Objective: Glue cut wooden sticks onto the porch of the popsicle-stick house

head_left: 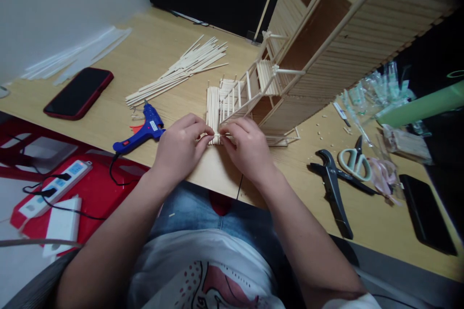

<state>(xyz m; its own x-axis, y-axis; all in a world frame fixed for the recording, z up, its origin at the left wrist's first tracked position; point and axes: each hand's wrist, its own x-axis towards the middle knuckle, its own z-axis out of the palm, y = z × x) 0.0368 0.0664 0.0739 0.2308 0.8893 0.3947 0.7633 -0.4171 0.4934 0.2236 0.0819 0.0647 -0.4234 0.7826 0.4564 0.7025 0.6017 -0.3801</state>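
Beside the base of a wooden stick model house (326, 58), both hands meet at the front end of a strip of pale sticks laid side by side (212, 106). My left hand (184, 142) pinches one end of a short thin wooden stick (217, 135) between thumb and fingertips. The other end is pinched by my right hand (248, 147), just below the model's small stair railing (235, 96). The stick lies crosswise over the strip's near end; fingertips partly hide it, and whether it is glued down I cannot tell.
Left of my hands lie a blue glue gun (143, 130), loose wooden sticks (184, 70) and a red-cased phone (79, 92). To the right are a black-handled cutter (333, 188), scissors (355, 164) and a black phone (427, 212). A power strip (56, 188) rests on a red stool (105, 193).
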